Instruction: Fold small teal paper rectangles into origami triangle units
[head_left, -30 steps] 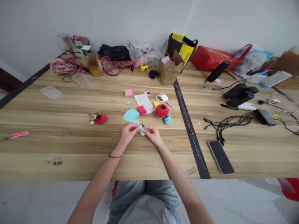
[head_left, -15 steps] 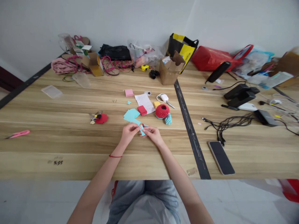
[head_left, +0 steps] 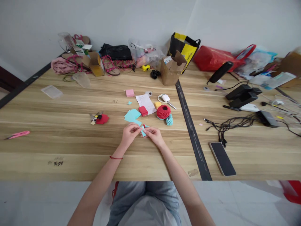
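A small piece of light-blue paper [head_left: 143, 131] is pinched between my left hand [head_left: 131, 133] and my right hand [head_left: 153, 135], just above the table. Both hands are closed on it at the fingertips. Beyond my left fingers lie several loose light-blue paper sheets [head_left: 132, 115]. A red paper stack [head_left: 143, 110] rests on the edge of a white written sheet [head_left: 147, 103]. To the right of that stands a round folded-paper piece [head_left: 163, 111] in red and blue, with a blue folded-paper piece [head_left: 169, 120] against it. A bit of red shows behind my fingertips, too small to name.
Scissors [head_left: 172, 106] lie past the folded pieces, beside a yellow paper stack [head_left: 157, 105] and a pink one [head_left: 129, 93]. On the left are a pink cutter [head_left: 20, 134] and a red item [head_left: 102, 119]. Right of the black strip [head_left: 192, 135] are a phone [head_left: 222, 159] and black cables [head_left: 231, 123].
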Available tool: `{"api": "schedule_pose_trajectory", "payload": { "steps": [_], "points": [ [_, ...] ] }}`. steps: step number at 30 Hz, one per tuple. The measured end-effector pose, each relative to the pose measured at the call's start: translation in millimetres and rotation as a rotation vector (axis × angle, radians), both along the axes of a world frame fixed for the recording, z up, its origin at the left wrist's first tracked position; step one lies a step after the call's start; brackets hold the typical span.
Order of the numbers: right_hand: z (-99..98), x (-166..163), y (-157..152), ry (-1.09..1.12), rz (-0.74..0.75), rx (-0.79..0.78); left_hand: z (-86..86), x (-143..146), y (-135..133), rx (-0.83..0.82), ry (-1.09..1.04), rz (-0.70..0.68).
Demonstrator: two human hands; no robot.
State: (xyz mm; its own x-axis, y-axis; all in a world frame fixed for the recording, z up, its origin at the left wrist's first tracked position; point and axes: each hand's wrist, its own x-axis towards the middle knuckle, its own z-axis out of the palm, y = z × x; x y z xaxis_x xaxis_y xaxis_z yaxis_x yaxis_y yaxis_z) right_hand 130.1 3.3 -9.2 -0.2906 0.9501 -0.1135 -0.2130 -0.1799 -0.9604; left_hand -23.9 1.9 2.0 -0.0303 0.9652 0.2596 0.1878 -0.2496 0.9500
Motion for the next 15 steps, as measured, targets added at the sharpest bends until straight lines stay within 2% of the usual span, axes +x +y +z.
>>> {"api": "schedule_pose_trajectory", "payload": {
  "steps": [15],
  "points": [
    [3.2, 0.8, -0.7, -0.023, -0.003, 0.019, -1.4, -1.0, -1.2, 0.013, 0.039, 0.011]
  ]
}}
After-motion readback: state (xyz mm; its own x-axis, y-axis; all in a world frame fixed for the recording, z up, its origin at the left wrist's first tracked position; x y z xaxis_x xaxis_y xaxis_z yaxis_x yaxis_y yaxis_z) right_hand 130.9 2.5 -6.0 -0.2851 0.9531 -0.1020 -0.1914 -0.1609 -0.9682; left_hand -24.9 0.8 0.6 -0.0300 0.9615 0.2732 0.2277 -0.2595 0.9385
